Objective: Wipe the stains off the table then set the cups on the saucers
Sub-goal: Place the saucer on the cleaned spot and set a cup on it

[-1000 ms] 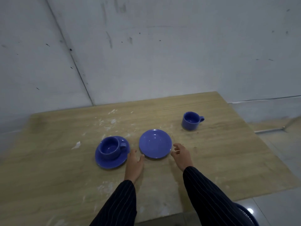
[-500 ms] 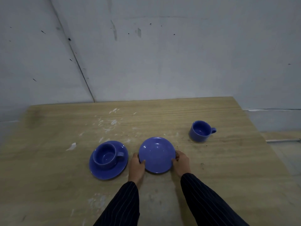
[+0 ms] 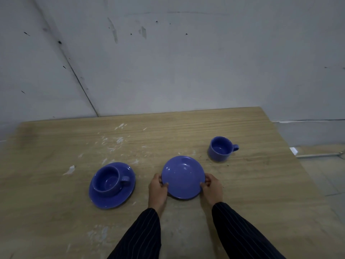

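Observation:
An empty blue saucer [image 3: 182, 175] sits at the middle of the wooden table [image 3: 252, 193], tilted a little toward me. My left hand [image 3: 157, 191] grips its left rim and my right hand [image 3: 212, 188] grips its right rim. To the left, a blue cup [image 3: 109, 181] stands on a second blue saucer [image 3: 112, 199], handle pointing right. A loose blue cup [image 3: 220, 148] stands on the bare table at the right, beyond the held saucer. White stains [image 3: 113, 142] are scattered over the tabletop behind the saucers, and a larger white flake [image 3: 70, 169] lies at the left.
More pale smears [image 3: 99, 234] mark the table near its front edge. A grey wall [image 3: 168, 62] rises right behind the table. The table's right edge drops to a tiled floor [image 3: 324, 176].
Both hands closed in from beside the empty saucer and took hold of its rim. The saucer's near edge now looks lifted slightly.

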